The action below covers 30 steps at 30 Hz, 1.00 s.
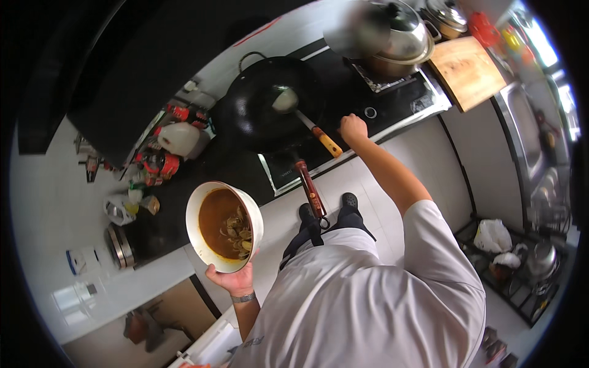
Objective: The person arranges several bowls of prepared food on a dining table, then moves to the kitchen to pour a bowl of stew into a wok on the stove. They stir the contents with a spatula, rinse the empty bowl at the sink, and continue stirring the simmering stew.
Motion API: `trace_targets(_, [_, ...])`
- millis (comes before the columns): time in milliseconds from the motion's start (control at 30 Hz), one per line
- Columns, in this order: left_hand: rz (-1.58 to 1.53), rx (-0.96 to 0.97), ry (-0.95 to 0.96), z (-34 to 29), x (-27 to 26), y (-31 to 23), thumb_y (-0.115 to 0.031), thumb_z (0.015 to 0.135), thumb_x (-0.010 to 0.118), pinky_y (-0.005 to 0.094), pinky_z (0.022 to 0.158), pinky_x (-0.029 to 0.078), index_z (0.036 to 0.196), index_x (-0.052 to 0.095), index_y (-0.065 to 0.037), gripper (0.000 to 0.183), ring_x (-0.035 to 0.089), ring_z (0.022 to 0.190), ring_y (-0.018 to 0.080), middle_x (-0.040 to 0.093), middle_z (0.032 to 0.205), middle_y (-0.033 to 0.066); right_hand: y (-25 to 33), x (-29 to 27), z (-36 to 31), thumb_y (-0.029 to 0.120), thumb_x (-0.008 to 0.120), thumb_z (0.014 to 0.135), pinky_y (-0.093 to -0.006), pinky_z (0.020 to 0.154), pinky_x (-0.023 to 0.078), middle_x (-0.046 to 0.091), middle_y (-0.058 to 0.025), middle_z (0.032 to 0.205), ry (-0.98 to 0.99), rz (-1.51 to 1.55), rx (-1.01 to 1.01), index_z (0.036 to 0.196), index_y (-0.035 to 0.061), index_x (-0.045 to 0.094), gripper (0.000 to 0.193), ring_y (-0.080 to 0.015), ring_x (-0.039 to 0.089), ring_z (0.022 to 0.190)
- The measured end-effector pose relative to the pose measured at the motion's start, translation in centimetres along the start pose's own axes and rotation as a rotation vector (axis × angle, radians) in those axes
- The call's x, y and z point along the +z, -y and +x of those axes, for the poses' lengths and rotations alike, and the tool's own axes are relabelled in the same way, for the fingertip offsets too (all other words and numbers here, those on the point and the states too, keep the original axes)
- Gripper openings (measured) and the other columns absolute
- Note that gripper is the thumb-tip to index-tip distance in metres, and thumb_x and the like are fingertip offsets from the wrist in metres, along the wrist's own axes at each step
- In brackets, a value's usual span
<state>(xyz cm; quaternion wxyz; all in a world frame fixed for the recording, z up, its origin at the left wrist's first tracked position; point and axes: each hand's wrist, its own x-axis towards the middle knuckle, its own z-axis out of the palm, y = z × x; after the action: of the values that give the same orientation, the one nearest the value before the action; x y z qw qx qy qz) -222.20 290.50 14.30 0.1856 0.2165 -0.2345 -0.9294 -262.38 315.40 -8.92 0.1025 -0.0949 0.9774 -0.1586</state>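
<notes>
My left hand (236, 280) grips the lower rim and side of a white bowl (256, 221), which looks tilted in this view. In it are reddish-brown broth (211, 214) and a heap of clams (238, 233). At the stove's front edge, my right hand (354, 129) is closed, its fingers curled down near the control panel; whatever they hold is hidden. Left of that hand, a ladle (305, 120) with a wooden handle rests in a black wok (251, 113). The wok's dark red handle (310, 189) points toward my body.
A lidded pot (399, 52) stands on the right burner, with a wooden cutting board (467, 70) beyond it. Bottles and a white jug (179, 138) crowd the counter left of the wok. A sink (521, 126) lies far right, above a rack (521, 270) of pots and bags.
</notes>
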Motion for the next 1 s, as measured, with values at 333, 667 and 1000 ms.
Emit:
trace_targets(333, [-0.086, 0.087, -0.096, -1.2, -0.3, 2.9, -0.045, 0.078, 0.057, 0.0744, 0.098, 0.040, 0.150, 0.032, -0.016, 0.082, 0.038, 0.137, 0.0420, 0.035, 0.153, 0.0118, -1.9, -1.9, 1.3, 0.014, 0.062, 0.083, -0.0329, 0.096, 0.047, 0.066, -0.0047, 0.114, 0.088, -0.312, -0.507, 0.109, 0.0150, 0.073, 0.028, -0.0242, 0.057, 0.111])
trace_targets(667, [-0.049, 0.056, -0.035, 0.2, -0.8, 1.8, -0.042, 0.079, 0.058, 0.0707, 0.105, 0.034, 0.148, 0.035, -0.015, 0.078, 0.038, 0.137, 0.0384, 0.036, 0.152, 0.0115, -2.8, -2.8, -3.6, 0.011, 0.069, 0.083, -0.0372, 0.092, 0.051, 0.063, -0.0121, 0.123, -0.199, 0.311, -0.343, 0.128, 0.0072, 0.060, 0.046, -0.0264, 0.062, 0.109])
trace_targets(1000, [-0.035, -0.007, 0.065, 3.7, -2.1, -0.6, -0.037, 0.079, 0.059, 0.0512, 0.103, 0.046, 0.143, 0.041, -0.011, 0.072, 0.047, 0.130, 0.0313, 0.047, 0.143, 0.0104, 3.6, -14.0, -11.8, 0.043, 0.052, 0.098, -0.0322, 0.067, 0.054, 0.065, -0.0128, 0.107, 0.438, 1.553, 0.389, 0.134, 0.0054, 0.052, 0.052, -0.0194, 0.065, 0.085])
